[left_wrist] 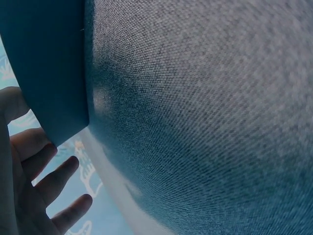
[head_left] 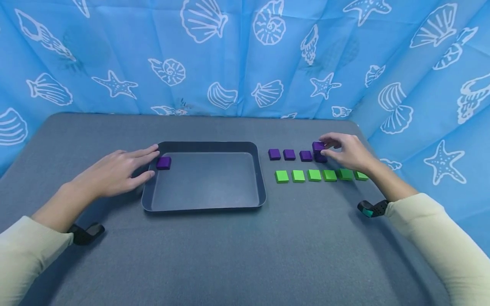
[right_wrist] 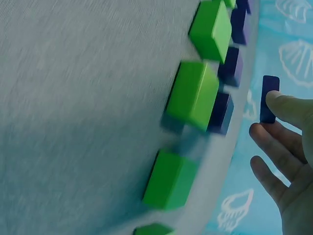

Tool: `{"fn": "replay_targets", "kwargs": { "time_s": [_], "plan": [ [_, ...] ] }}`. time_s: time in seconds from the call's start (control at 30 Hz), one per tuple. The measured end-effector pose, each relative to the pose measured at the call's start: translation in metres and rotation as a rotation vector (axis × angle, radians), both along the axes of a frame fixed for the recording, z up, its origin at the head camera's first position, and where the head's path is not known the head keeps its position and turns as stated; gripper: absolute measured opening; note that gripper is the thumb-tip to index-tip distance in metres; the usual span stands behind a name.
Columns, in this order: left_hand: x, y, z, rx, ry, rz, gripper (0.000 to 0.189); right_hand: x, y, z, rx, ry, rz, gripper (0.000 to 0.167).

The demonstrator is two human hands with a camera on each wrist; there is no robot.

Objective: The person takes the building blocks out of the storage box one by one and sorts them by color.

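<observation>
My right hand (head_left: 349,151) pinches a purple square block (head_left: 317,147) between thumb and fingers. In the right wrist view that held block (right_wrist: 267,87) is raised off the table. Just below it in the head view is another purple block (head_left: 320,158), the right end of a purple row. With fingers extended, my left hand (head_left: 116,173) rests at the left rim of a dark rectangular tray (head_left: 203,204); its fingertips meet the tray's corner in the left wrist view. Inside the tray, near its upper left corner, lies one purple block (head_left: 163,163).
Three more purple blocks, including a leftmost one (head_left: 274,154), continue the row right of the tray. Nearer me runs a row of several green blocks (head_left: 298,176), partly under my right wrist. A blue shell-patterned curtain (head_left: 237,51) hangs behind and right of the grey table (head_left: 229,259).
</observation>
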State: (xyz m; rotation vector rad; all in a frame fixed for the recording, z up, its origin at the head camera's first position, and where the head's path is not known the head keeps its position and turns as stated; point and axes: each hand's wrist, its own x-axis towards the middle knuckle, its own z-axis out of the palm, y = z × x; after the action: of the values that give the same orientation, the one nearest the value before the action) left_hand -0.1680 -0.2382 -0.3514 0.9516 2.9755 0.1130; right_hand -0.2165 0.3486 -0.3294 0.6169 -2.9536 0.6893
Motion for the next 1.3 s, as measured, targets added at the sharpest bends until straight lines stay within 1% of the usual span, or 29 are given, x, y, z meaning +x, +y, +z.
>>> {"fn": "replay_targets", "kwargs": {
  "time_s": [0.13,0.37,0.6,0.73,0.87,1.07,1.2,1.3],
  "plan": [
    [0.000,0.000,0.000,-0.003,-0.004,0.006,0.063,0.003,0.018,-0.006,0.003,0.021,-0.033,0.034],
    [0.001,0.000,0.001,0.000,0.006,0.002,0.063,0.010,0.042,-0.018,0.002,0.011,-0.047,0.033],
    [0.001,-0.001,0.000,0.011,0.001,-0.002,0.062,0.014,0.051,-0.023,0.022,-0.026,-0.065,0.034],
    [0.000,-0.001,0.000,0.007,0.004,0.002,0.062,0.014,0.052,-0.024,0.032,-0.060,-0.083,0.036],
    [0.000,-0.001,0.000,0.005,0.001,0.006,0.062,0.012,0.053,-0.021,0.027,-0.117,-0.092,0.042],
    [0.000,0.000,0.000,0.001,-0.007,0.013,0.062,0.007,0.049,-0.010,0.009,-0.194,-0.103,0.050],
    [0.000,0.000,-0.001,0.000,-0.008,0.012,0.062,0.005,0.038,-0.001,-0.022,-0.187,-0.100,0.049],
    [-0.001,0.001,-0.001,0.003,-0.008,0.011,0.062,0.004,0.026,0.006,-0.051,-0.167,-0.073,0.047]
  ]
}}
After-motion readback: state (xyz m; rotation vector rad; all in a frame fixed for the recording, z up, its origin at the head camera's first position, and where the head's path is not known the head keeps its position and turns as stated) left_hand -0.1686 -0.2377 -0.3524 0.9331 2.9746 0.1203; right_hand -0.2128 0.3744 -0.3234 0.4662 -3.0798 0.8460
